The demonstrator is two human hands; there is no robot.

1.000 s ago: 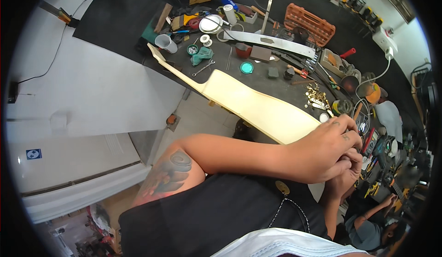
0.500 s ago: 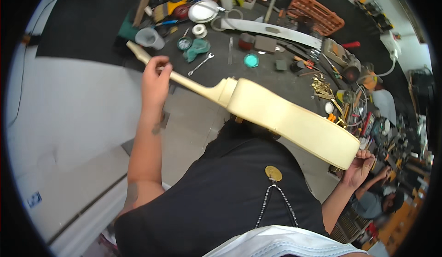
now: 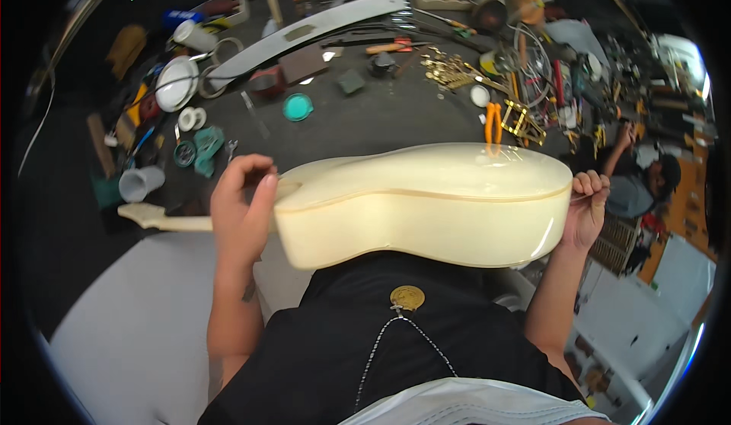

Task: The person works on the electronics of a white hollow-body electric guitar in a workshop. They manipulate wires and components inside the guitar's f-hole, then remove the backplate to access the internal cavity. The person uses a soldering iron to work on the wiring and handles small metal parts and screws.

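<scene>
A glossy cream guitar (image 3: 426,227) lies crosswise in front of my chest, its side toward me and a broad face turned up. Its neck points left, ending in a pale headstock (image 3: 142,213). My left hand (image 3: 242,216) is closed around the neck close to the body, thumb on the near side; the fingers partly hide the joint. At the rounded right end, my right hand (image 3: 586,210) grips the guitar's edge with bent fingers. No strings or tuners show on it.
Beyond the guitar stretches a dark workbench (image 3: 343,128). On it are orange-handled pliers (image 3: 493,124), brass-coloured hardware (image 3: 451,71), a teal lid (image 3: 298,107), a clear plastic cup (image 3: 142,184) and a long metal strip (image 3: 312,31). Another person (image 3: 643,185) is at the right.
The guitar has swung level and rolled, so a broad face now shows above its side. My left hand has slid along the neck toward the body; my right hand stays at the end.
</scene>
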